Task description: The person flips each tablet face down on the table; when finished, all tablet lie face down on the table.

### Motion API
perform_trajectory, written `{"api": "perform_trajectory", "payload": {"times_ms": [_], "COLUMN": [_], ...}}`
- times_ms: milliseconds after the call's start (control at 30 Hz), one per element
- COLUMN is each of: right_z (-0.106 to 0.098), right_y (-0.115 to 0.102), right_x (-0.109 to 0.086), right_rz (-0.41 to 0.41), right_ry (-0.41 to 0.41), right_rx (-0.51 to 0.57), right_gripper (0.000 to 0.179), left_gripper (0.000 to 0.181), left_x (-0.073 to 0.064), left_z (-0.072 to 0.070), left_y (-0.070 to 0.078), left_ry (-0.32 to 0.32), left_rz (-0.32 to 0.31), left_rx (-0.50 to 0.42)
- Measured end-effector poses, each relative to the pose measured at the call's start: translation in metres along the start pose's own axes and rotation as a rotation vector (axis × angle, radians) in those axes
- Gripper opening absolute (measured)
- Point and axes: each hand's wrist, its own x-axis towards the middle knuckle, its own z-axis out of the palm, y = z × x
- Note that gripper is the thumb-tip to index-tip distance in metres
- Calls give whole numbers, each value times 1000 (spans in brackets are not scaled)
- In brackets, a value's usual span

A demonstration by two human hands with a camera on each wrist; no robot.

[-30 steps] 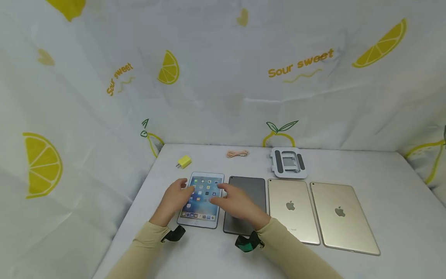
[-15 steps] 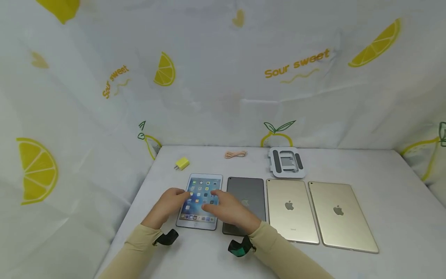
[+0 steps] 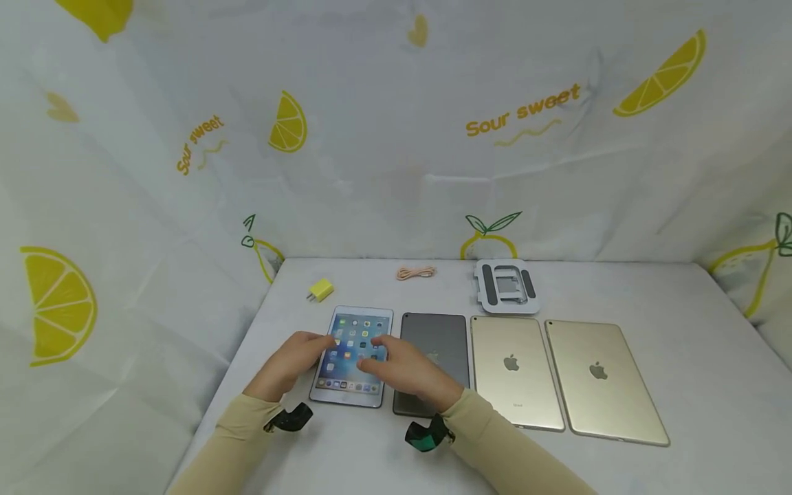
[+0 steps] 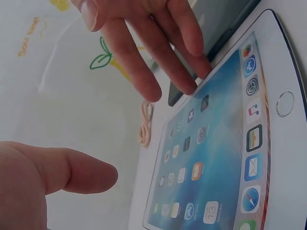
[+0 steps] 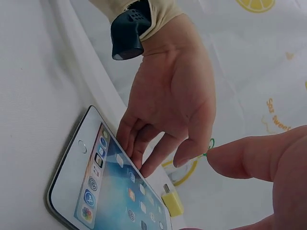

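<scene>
A white-framed tablet (image 3: 349, 371) lies face up on the white table, its screen lit with app icons. My left hand (image 3: 291, 363) is at its left side; the right wrist view shows that hand's fingertips right at the long edge and its thumb raised above the glass. On the opposite side is my right hand (image 3: 408, 368), partly covering the dark tablet (image 3: 441, 337) beside it. Seen from the left wrist, the right fingers (image 4: 136, 67) reach down to the tablet's far edge, while my left thumb (image 4: 72, 167) stays off the screen.
Two gold tablets (image 3: 515, 385) lie face down to the right. Behind are a yellow charger plug (image 3: 322, 289), a coiled pink cable (image 3: 416, 273) and a folded grey stand (image 3: 489, 285). White cloth with lemon prints (image 3: 383, 151) hangs along the back and left.
My right hand has shifted left over the white tablet, uncovering more of the dark one. The left hand has settled beside the left edge. The tablets stay in place; the head view has turned slightly.
</scene>
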Motion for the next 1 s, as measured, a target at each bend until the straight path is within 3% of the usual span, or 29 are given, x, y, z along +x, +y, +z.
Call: {"api": "perform_trajectory", "payload": {"times_ms": [433, 1000], "right_z": [0, -4], "right_y": [2, 3], "right_x": [1, 1], "right_rz": [12, 43], "right_ry": [-5, -5], "right_rx": [4, 44], "right_gripper": [68, 76], "left_gripper": [59, 56], "left_x": [-5, -21], "left_z": [-15, -21], "left_y": [5, 28], "left_ry": [-10, -45], "left_rz": [16, 110], "left_rx": [-116, -139]}}
